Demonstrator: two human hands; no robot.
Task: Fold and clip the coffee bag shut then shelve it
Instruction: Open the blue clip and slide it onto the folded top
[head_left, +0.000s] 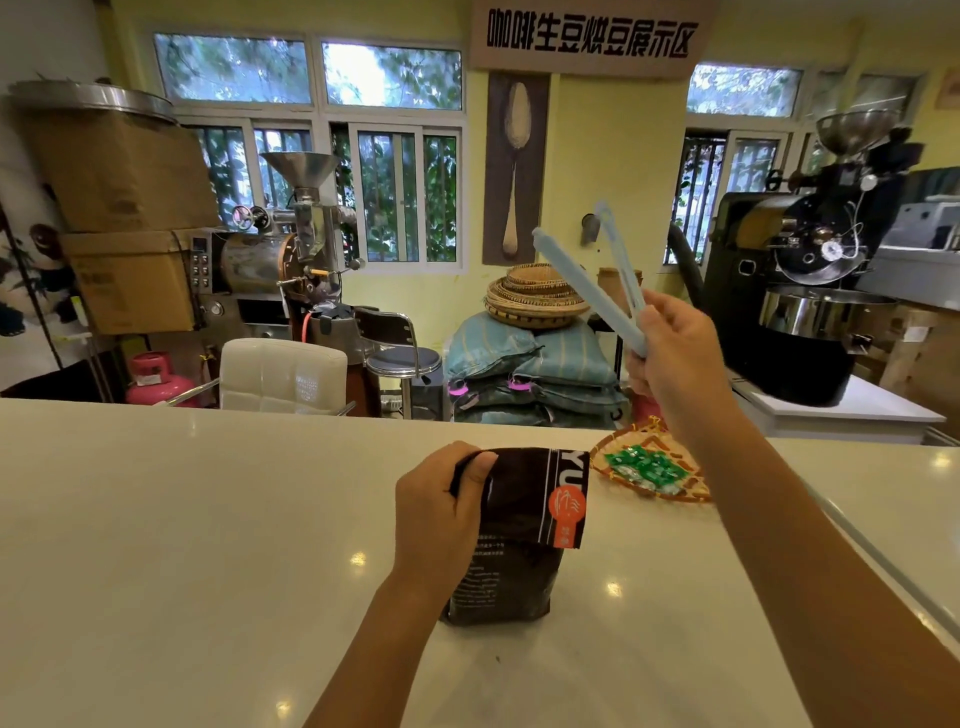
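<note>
The dark coffee bag (511, 540) stands upright on the pale desk (156, 519), close to the person. Its top is folded over toward them, the flap hanging down the front with an orange round mark at its right end. The left hand (436, 512) has its grip closed round the left end of that fold, thumb on top and fingers wrapped behind, pinning the flap down. Below that grip the body of the bag rests on the desk.

Just right of the bag and a little farther back lies a flat woven tray (649, 470) with green-wrapped sweets on it.

Higher up and to the right, well clear of the bag, the right hand (675, 348) is raised in the air. Its grip is closed on the hinged end of a long pale blue bag clip (597, 275), whose two arms stand apart in a narrow V, pointing up and left away from that grip.
</note>
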